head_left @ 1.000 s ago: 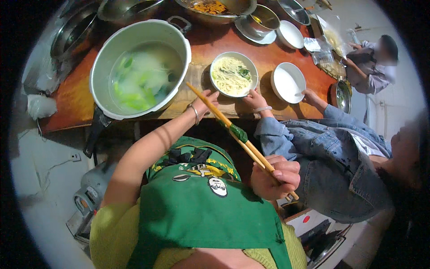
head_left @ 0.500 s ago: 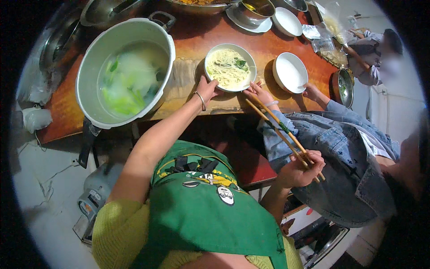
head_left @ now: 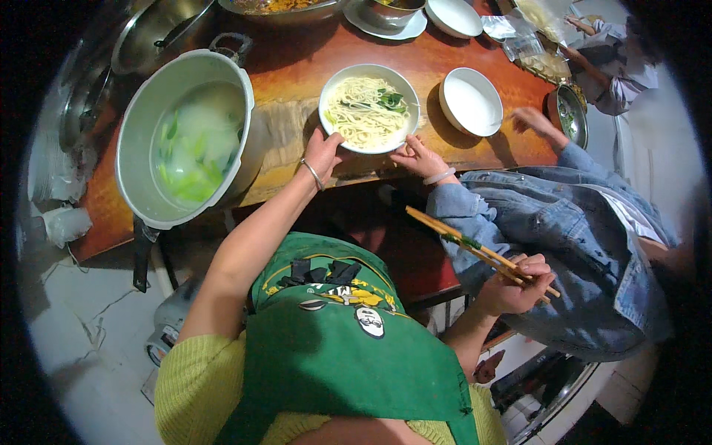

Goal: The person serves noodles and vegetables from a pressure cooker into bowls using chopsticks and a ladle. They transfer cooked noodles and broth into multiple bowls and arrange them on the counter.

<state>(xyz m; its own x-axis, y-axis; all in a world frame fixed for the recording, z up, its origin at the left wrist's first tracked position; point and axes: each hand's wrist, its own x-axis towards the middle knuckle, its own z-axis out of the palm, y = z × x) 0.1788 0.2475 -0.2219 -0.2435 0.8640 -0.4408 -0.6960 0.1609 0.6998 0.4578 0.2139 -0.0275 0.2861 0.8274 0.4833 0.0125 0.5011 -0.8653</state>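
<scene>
A white bowl of noodles (head_left: 368, 111) with some dark green leaves is held over the table's near edge. My left hand (head_left: 324, 152) grips its near left rim. A co-worker's hand (head_left: 420, 159), with a pale bangle at the wrist, holds the near right side of the same bowl. Low on the right, my right hand (head_left: 517, 285) is closed round a pair of long wooden chopsticks (head_left: 483, 254). Green leaf clings to the chopsticks, which point up and left, apart from the bowl. The co-worker's other hand (head_left: 535, 122) is raised beside a second white bowl (head_left: 472, 102).
On the left stands a large metal pot (head_left: 119, 159) of cloudy liquid with greens in it. Along the back of the wooden table (head_left: 285, 81) are a white plate (head_left: 386, 31) and another bowl (head_left: 454, 18). The denim-clad co-worker (head_left: 549, 222) is close on my right.
My right hand has shifted slightly right with the chopsticks, whose tips are now lower and farther from the noodle bowl. The co-worker's other hand has come away from the second bowl.
</scene>
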